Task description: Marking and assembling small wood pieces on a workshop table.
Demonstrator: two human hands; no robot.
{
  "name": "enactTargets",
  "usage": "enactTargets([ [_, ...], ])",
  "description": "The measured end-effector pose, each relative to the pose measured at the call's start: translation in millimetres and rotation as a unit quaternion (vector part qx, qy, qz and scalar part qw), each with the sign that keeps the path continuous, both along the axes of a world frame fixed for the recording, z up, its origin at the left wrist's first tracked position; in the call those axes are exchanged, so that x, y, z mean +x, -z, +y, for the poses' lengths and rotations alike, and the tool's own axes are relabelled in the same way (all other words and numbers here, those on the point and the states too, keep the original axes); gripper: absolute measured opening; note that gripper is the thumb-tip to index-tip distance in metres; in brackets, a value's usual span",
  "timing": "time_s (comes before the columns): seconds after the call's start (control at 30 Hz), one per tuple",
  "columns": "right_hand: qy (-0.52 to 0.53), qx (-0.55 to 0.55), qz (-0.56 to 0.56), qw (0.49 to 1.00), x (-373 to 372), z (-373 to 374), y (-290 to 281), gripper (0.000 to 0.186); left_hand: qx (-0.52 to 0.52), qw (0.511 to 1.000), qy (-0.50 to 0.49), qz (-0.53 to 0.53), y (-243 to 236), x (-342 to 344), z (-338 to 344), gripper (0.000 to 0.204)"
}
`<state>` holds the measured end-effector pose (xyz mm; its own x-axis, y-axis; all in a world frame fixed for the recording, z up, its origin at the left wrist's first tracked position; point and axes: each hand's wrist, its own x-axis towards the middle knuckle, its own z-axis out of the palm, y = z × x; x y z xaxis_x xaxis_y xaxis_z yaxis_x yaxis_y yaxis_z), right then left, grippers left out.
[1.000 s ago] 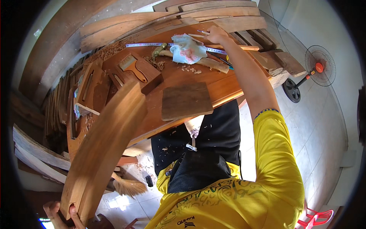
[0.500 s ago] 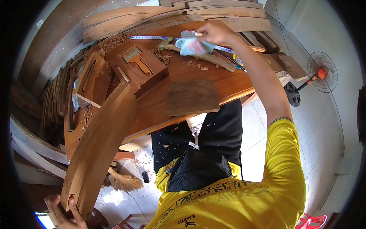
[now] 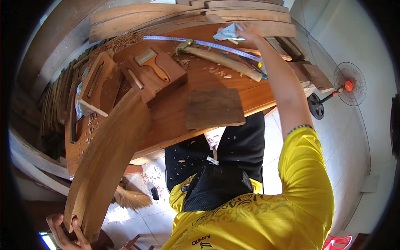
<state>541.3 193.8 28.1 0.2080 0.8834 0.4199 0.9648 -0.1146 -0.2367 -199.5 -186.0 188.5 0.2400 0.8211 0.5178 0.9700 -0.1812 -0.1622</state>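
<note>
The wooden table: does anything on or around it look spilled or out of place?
Yes: loose wood shavings litter the table, thickest at its far left, and flecks dot the black trousers and tiled floor, which looks untidy.

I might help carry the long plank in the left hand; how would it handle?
The plank is probably stiff, since it looks thick. It would likely feel far-end heavy, as the left hand grips only the near end and most of its length reaches beyond.
</note>
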Motion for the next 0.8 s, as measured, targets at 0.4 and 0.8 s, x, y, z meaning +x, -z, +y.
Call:
enactTargets([
  [0.4,-0.338,-0.162,-0.112,0.920,-229.5,-255.6,-60.5,0.120,0.030,0.999,0.021,0.009,0.0,4.2,-2.9,0.047],
  [0.8,-0.059,-0.065,-0.036,0.996,-73.1,-133.8,-77.6,0.112,0.017,0.992,0.126,0.026,-22.2,44.8,18.5,0.043],
])
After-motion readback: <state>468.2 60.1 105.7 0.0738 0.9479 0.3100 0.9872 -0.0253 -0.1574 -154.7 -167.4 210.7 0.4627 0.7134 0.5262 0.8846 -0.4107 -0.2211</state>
